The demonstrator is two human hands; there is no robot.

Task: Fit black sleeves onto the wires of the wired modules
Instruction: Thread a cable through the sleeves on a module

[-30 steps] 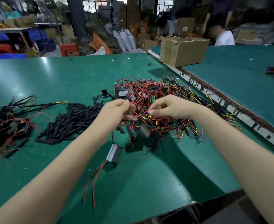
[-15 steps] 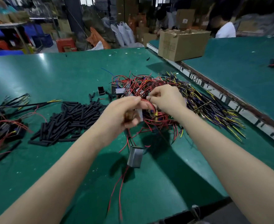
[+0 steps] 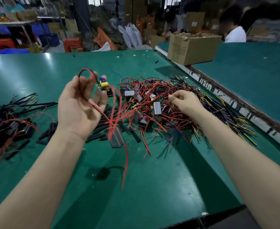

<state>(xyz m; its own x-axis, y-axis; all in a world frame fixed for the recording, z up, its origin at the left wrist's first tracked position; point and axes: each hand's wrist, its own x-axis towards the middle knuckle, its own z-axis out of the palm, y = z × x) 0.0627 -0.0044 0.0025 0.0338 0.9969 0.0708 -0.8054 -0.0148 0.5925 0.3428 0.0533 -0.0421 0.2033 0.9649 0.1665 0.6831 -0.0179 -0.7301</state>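
1. Wired modules [image 3: 154, 103] lie tangled in a heap mid-tabletop [image 3: 36, 71], toward its right edge.
2. Black sleeves [image 3: 102, 126] lie piled left of them.
3. Left hand [image 3: 81, 104], palm up, grasps one module [image 3: 102, 85] by its red wires.
4. Right hand [image 3: 183, 101] pinches a wire in the heap.

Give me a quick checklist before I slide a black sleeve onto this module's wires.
1. Module in hand: ok. The left hand holds up a small module with a yellow part.
2. Its red wires free of the pile: cannot tell; they hang down blurred.
3. Sleeve picked up: not ok. The right hand pinches a thin wire in the tangled wire pile, no sleeve.
4. Sleeves within reach: ok. The black sleeves lie on the green table under the left hand.
5. Wire ends together for threading: cannot tell, motion blur.
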